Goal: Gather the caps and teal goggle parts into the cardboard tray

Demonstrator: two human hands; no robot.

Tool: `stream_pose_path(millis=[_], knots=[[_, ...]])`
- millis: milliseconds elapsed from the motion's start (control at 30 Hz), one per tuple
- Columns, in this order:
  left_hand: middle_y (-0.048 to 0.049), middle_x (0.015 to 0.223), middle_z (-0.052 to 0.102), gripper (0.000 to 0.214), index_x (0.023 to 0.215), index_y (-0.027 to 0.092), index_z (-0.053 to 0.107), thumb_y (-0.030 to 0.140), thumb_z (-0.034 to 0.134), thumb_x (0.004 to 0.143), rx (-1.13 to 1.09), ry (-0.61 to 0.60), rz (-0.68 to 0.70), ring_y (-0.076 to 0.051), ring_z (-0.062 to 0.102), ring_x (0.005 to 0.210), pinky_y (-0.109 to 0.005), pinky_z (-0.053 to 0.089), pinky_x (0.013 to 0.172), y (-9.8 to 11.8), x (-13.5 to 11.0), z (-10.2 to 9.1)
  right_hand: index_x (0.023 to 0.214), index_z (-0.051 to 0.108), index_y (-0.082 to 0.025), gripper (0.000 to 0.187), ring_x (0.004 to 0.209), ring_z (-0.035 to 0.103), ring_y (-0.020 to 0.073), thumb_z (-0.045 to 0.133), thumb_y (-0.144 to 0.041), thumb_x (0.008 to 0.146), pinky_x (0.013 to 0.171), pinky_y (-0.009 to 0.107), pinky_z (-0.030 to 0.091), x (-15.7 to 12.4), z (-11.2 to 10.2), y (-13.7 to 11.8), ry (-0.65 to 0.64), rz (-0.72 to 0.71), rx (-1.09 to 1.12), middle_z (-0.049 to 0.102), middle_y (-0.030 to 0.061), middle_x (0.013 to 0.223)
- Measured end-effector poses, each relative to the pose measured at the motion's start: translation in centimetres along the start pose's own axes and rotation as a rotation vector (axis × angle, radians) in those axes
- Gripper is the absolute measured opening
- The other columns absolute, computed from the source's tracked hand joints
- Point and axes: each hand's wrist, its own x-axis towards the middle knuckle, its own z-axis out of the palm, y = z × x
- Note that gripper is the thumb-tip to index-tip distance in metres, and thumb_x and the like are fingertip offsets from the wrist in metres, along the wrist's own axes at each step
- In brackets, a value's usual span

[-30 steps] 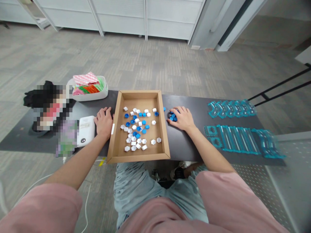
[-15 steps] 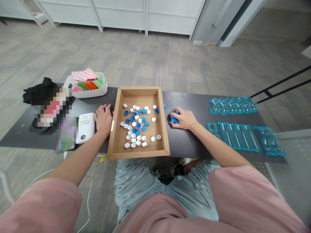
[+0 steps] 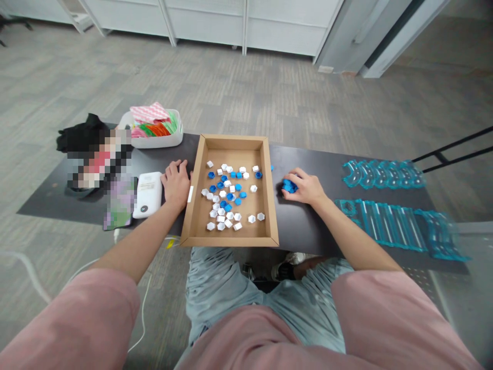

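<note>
In the head view, we find the right grip [image 3: 308, 189] curled around blue pieces [image 3: 289, 186] on the dark bench [image 3: 300, 226], right of the cardboard tray [image 3: 231, 242]. The left grip [image 3: 177, 186], fingers loosely spread, rests beside the tray's left wall. We judge the pieces light, stiff, slippery, best pinched across opposite sides. The bench looks smooth; grey flooring [image 3: 304, 103] and white cabinets [image 3: 208, 25] lie beyond.

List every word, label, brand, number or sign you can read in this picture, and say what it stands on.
No text is readable.
White device: faint marks and a small round dark mark, too small to read.
White sticker on the cardboard tray: no words can be made out.
</note>
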Motion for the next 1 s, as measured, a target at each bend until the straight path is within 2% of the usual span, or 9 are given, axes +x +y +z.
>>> stream_pose_path(millis=[133,300,400,533,667,733,833,900,1000], knots=[[-0.026,0.183,0.058,0.058,0.169,0.021,0.063,0.026,0.047,0.113,0.007,-0.005,-0.006,-0.041,0.054,0.17,-0.064,0.048,0.138,0.2,0.0,-0.1,0.119,0.084,-0.025,0.039,0.103,0.081,0.0316,0.073,-0.052,0.094,0.08,0.041,0.065,1.5,-1.5,0.6,0.212,0.008,0.109,0.084,0.0136,0.119],[-0.0266,0.183,0.059,0.058,0.169,0.019,0.063,0.027,0.046,0.114,0.001,-0.006,-0.001,-0.042,0.053,0.171,-0.064,0.048,0.138,0.2,-0.1,-0.2,0.12,0.081,-0.026,0.039,0.101,0.077,0.0324,0.076,-0.053,0.092,0.09,0.048,0.067,6.5,-3.7,-1.8,0.395,-0.197,0.247,0.081,0.011,0.114],[-0.0265,0.183,0.059,0.058,0.168,0.019,0.063,0.028,0.046,0.113,-0.012,0.002,0.001,-0.042,0.053,0.171,-0.065,0.047,0.138,0.1,0.0,-0.1,0.124,0.081,-0.025,0.042,0.104,0.077,0.0309,0.074,-0.055,0.096,0.087,0.044,0.065,9.6,-3.5,-5.7,0.349,-0.344,0.324,0.08,0.012,0.12],[-0.0266,0.183,0.059,0.06,0.168,0.019,0.063,0.028,0.047,0.111,-0.027,0.008,0.012,-0.042,0.053,0.17,-0.065,0.047,0.138,-0.2,0.2,0.3,0.137,0.08,-0.024,0.049,0.1,0.077,0.0263,0.071,-0.055,0.1,0.071,0.035,0.056,12.3,-1.4,-10.8,0.137,-0.47,0.335,0.08,0.0128,0.131],[-0.0257,0.181,0.06,0.06,0.167,0.022,0.064,0.028,0.048,0.109,-0.027,0.028,0.021,-0.043,0.054,0.168,-0.066,0.048,0.135,-0.5,0.4,0.6,0.153,0.076,-0.028,0.054,0.107,0.077,0.0257,0.072,-0.049,0.103,0.074,0.034,0.057,13.3,-0.2,-12.7,-0.036,-0.534,0.36,0.076,0.013,0.151],[-0.0251,0.181,0.061,0.06,0.167,0.023,0.064,0.029,0.048,0.109,-0.021,0.028,0.02,-0.043,0.054,0.168,-0.066,0.048,0.135,-0.5,0.4,0.7,0.158,0.073,-0.03,0.054,0.121,0.077,0.0285,0.069,-0.042,0.106,0.088,0.038,0.064,13.5,-0.7,-12.3,-0.03,-0.59,0.427,0.075,0.0127,0.155],[-0.0252,0.181,0.06,0.06,0.168,0.023,0.064,0.03,0.046,0.111,-0.009,0.026,0.018,-0.043,0.055,0.167,-0.066,0.048,0.135,-0.4,0.3,0.6,0.156,0.073,-0.029,0.045,0.131,0.076,0.0287,0.06,-0.036,0.114,0.106,0.045,0.066,13.5,-2.4,-9.8,0.079,-0.593,0.56,0.076,0.0125,0.154],[-0.0261,0.181,0.06,0.061,0.168,0.022,0.063,0.029,0.043,0.112,-0.009,0.024,0.021,-0.044,0.055,0.166,-0.067,0.048,0.135,-0.4,0.2,0.5,0.15,0.074,-0.027,0.039,0.121,0.077,0.0264,0.056,-0.035,0.116,0.106,0.045,0.066,13.3,-3.5,-7.1,0.179,-0.51,0.599,0.078,0.0118,0.146],[-0.0267,0.18,0.06,0.061,0.168,0.022,0.064,0.027,0.042,0.111,-0.028,0.02,0.017,-0.045,0.055,0.166,-0.068,0.047,0.135,-0.2,0.0,0.2,0.135,0.079,-0.027,0.03,0.102,0.073,0.0242,0.058,-0.034,0.115,0.099,0.044,0.065,12.2,-3.7,-2.5,0.274,-0.282,0.54,0.079,0.009,0.123]])
